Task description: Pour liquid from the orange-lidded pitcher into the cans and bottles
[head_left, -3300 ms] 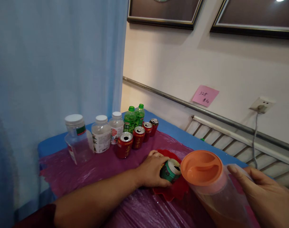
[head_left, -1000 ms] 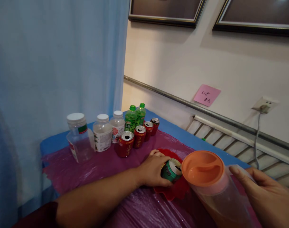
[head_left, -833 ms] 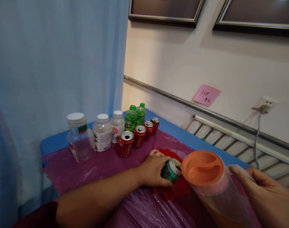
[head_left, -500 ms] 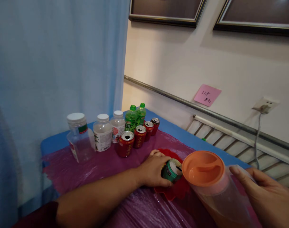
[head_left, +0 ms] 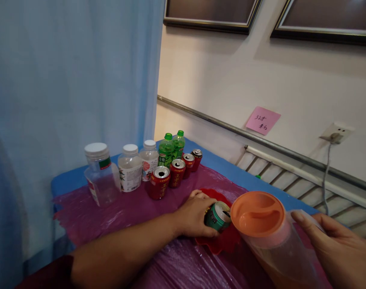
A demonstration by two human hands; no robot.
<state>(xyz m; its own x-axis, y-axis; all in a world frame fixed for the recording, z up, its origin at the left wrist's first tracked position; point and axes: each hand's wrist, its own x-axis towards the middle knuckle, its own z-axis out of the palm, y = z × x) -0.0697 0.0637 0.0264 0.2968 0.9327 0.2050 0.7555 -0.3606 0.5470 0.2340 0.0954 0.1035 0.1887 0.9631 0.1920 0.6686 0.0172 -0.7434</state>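
Note:
My left hand (head_left: pixel 197 214) is wrapped round a green drink can (head_left: pixel 216 218), which leans to the right with its opened top facing the pitcher. Beneath the can lies a red scalloped dish (head_left: pixel 220 242). My right hand (head_left: pixel 339 245) grips the handle of a translucent plastic pitcher (head_left: pixel 283 253) with an orange lid (head_left: pixel 257 212). The pitcher tilts left, its lid edge touching or almost touching the can's rim. Whether liquid is flowing between them I cannot tell.
Several opened red cans (head_left: pixel 159 182) stand in a row behind my left hand. Two green bottles (head_left: pixel 166 150) and clear white-capped jars (head_left: pixel 101 176) stand beyond. Purple plastic sheeting (head_left: pixel 128 216) covers the blue table (head_left: pixel 71 178). A radiator (head_left: pixel 279 180) runs along the wall.

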